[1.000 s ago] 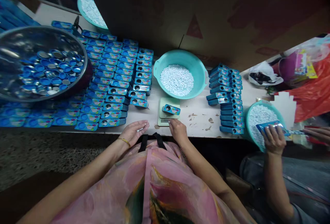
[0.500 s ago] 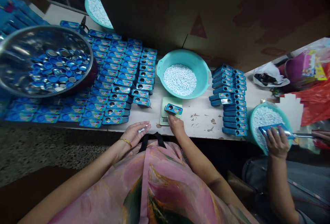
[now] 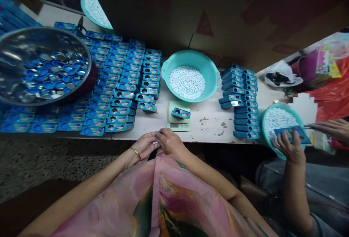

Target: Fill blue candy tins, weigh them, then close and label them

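Note:
My left hand is cupped palm up at the table's near edge, with a few small white tablets lying in it. My right hand has come over to it, and its fingertips pinch at those tablets. Just beyond both hands a blue tin lies on a small pale green scale. Behind the scale stands a teal basin filled with white tablets.
Rows of blue tins cover the table to the left, beside a metal bowl of round lids. More stacked tins stand to the right. There another person's hand holds a blue tin over a second teal basin.
My right hand has left the scale and moved back and left to my left palm. The tin stays on the scale. The other person's hand has shifted slightly over their basin.

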A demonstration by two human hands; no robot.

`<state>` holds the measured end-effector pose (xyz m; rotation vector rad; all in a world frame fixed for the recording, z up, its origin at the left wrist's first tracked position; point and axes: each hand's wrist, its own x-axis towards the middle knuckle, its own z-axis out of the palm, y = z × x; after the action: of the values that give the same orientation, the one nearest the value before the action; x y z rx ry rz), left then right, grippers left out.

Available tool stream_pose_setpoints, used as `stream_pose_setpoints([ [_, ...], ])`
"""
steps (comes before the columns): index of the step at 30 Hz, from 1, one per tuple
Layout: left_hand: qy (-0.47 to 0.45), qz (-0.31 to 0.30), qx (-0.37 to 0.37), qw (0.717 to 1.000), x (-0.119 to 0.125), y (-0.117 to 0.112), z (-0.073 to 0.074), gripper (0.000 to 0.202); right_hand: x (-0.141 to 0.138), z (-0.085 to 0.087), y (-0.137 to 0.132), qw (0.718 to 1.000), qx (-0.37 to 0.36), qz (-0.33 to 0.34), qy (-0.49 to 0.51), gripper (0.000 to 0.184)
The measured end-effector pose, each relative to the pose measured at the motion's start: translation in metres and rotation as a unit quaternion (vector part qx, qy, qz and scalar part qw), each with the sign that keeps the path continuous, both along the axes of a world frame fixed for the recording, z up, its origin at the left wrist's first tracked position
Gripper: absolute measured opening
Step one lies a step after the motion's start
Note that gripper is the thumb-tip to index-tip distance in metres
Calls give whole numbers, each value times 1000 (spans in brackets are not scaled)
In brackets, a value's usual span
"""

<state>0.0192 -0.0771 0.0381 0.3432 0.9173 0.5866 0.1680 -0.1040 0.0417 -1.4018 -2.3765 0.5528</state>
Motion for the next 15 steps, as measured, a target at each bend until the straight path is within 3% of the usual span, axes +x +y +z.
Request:
stream_pose_setpoints([
  [4,-9,-10,-22,1000,-13,-5,-7,37,-9,-6,2,996,-52,67,-15,18],
  [9,-25,-25,-27,999,-18,-7,-5,45,-3,-12,5,997,-64,32,38,13],
  [15,-32,-36,-18,999,-6,-4,3,37,6,-6,9,979,-123,57,153,23],
])
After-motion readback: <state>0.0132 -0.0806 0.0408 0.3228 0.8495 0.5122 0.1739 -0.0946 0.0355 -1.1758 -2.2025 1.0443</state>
